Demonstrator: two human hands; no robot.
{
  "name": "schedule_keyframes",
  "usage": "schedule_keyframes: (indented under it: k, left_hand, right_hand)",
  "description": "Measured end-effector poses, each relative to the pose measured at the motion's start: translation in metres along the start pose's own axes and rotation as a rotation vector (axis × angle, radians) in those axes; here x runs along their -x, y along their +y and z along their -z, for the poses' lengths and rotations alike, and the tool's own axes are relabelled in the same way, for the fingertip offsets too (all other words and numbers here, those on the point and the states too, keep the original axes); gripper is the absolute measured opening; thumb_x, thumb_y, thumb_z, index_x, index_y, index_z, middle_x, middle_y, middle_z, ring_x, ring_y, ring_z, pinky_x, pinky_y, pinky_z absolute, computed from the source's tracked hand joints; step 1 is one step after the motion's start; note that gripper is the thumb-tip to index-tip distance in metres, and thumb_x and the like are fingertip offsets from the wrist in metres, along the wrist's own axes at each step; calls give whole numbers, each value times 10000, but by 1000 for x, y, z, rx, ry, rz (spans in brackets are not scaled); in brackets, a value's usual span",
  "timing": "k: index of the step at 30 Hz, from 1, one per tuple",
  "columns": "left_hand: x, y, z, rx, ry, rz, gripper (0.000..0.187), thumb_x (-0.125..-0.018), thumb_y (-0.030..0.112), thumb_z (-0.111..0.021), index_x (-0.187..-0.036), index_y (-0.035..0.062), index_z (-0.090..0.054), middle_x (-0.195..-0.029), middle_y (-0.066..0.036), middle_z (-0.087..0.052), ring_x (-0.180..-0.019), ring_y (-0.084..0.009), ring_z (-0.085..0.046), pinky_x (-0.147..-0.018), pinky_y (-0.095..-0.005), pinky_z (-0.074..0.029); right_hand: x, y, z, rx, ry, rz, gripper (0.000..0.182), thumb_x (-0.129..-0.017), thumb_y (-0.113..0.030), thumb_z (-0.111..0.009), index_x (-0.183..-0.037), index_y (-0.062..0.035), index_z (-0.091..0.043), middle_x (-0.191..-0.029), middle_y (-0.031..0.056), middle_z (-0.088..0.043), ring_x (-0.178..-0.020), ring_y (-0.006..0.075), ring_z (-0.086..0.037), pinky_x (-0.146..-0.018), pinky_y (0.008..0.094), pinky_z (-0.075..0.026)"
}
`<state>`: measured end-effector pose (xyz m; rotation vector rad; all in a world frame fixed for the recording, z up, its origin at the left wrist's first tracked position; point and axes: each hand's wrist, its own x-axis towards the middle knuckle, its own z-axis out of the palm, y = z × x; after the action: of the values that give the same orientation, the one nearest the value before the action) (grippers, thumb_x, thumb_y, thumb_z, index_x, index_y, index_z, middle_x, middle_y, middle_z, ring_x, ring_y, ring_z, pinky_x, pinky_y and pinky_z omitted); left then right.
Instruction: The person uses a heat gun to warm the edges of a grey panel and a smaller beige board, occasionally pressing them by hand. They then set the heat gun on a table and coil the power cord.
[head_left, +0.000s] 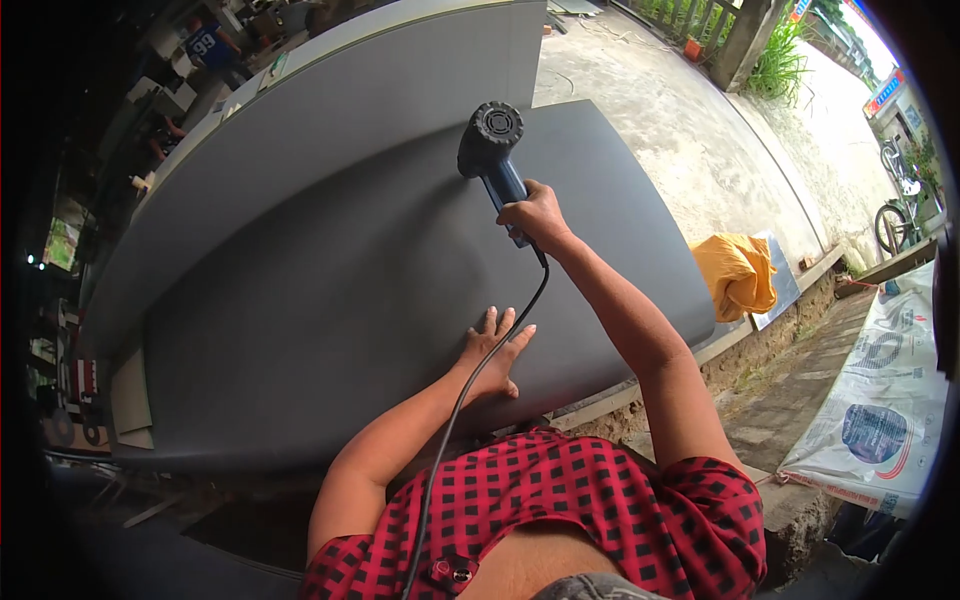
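My right hand (537, 216) is wrapped round the handle of a dark blue heat gun (490, 150), raised over a large dark grey sheet (330, 290). The gun's vented back end faces up toward me, and its nozzle is mostly hidden. From the handle, a black cord (478, 372) runs down across my left wrist and past my checked shirt. My left hand (492, 355) lies flat on the sheet near its close edge, fingers spread, holding nothing.
Behind the sheet rises a long, curved grey panel (400, 90). A yellow cloth (737, 275) lies beyond the sheet's right end, by a concrete ledge. A printed white sack (875, 400) hangs at the right. A person in a blue shirt (207, 46) is at the far left.
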<state>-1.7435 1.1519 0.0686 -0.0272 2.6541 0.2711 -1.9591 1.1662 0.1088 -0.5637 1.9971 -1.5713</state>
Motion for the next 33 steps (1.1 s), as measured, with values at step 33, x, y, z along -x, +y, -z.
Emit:
schedule_keyframes:
  k: [33]
  left_hand:
    - [125,-76,-64,334,210,-219,940,-670,409,-791,-1442,121,-339,-1488,-197,-286,-1404,-392,-204,-1123,-510,-215]
  right_hand:
    - [271,49,26,-229,385,-92,611,-594,-64,-687,-1185,15,-550,-691,22,-556,-544,101,-565,-498,243,-461]
